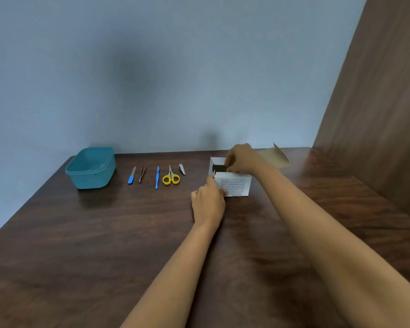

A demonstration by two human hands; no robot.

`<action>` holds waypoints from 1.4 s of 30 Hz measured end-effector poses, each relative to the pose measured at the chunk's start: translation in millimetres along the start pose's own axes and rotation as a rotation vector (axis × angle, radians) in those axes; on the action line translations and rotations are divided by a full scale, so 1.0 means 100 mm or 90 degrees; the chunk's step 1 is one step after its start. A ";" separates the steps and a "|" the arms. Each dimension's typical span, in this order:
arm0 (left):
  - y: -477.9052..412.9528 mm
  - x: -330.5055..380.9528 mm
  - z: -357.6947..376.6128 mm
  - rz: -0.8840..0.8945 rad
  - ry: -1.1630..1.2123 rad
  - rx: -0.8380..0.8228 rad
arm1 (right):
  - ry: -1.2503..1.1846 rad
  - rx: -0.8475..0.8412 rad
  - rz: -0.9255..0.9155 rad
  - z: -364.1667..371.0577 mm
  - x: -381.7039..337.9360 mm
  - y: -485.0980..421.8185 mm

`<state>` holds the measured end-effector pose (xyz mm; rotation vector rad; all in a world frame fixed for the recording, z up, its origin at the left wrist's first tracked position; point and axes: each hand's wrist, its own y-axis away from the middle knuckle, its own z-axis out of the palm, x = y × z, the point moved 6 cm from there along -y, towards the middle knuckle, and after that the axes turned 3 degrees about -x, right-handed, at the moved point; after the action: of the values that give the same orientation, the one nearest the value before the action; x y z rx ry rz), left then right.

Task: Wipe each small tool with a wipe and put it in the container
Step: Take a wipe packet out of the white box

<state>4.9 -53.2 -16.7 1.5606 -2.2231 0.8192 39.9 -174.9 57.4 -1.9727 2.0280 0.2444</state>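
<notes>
Dark counter (104,256), broad open room up front. The teal container (92,179) sits empty near the far left edge, so by the look of it nothing is wiped or stowed yet. An opened white box (233,185) stands toward the far right. The left hand (207,202) grips its near corner, and the right hand (242,158) curls into the opening — whether it has a wipe cannot be told. Between them, all still to do: scissors (171,177), pick (157,177), file (131,176), tweezers (142,172), clipper (181,169).
</notes>
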 end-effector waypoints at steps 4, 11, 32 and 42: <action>0.00 0.01 0.01 0.009 -0.027 0.005 | 0.187 -0.182 0.035 0.22 -0.01 -0.14; -0.02 0.00 0.02 0.014 -0.035 0.016 | 0.257 -0.245 0.058 0.30 -0.03 -0.19; -0.06 0.03 0.05 0.022 -0.020 0.012 | 0.162 0.058 -0.051 -0.33 -0.07 -0.03; 0.00 -0.36 -0.12 -0.156 0.535 0.080 | -0.537 0.291 -0.011 -0.09 -0.20 0.68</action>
<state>17.6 -18.5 -26.7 1.1773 -1.3747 1.2539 -28.6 -156.4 66.5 -1.2844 1.3567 0.4624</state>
